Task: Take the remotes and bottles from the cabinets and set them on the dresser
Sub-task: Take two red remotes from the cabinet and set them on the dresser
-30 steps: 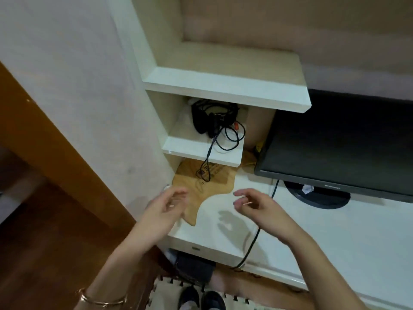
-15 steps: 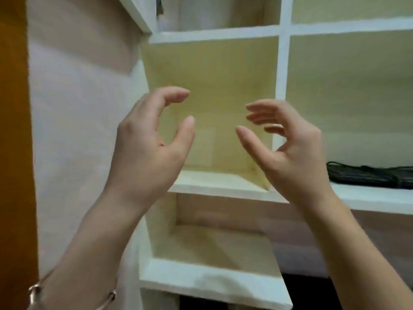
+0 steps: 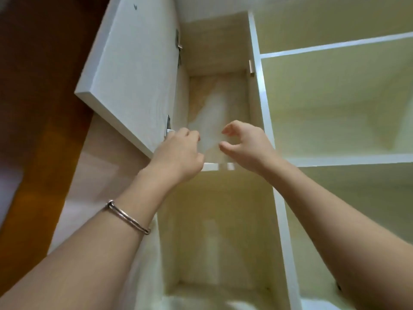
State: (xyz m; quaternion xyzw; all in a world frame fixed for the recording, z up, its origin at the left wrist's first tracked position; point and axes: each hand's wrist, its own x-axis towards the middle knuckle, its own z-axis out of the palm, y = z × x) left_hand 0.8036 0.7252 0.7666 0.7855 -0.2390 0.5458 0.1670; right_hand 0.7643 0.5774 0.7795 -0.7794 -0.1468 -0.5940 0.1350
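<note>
I look steeply up at a tall cream cabinet. Both arms are raised to the front edge of an upper compartment [image 3: 218, 97] whose door [image 3: 134, 72] stands swung out to the left. My left hand [image 3: 178, 153], with a metal bangle on its wrist, has curled fingers at the shelf edge [image 3: 211, 167] near the lower hinge and holds nothing that I can see. My right hand [image 3: 243, 145] hovers beside it with thumb and fingers apart, empty. No remote or bottle shows; the compartment's floor is hidden from below.
Open cream shelf bays [image 3: 335, 104] fill the right side, and another open bay [image 3: 219, 231] lies below my hands. A brown wooden panel [image 3: 40, 108] stands at the left. Metal hinges [image 3: 168, 127] sit on the door's inner edge.
My view swung from the dresser top with the monitor up to the high cabinet. Both hands rose from waist height to the upper compartment's shelf edge.
</note>
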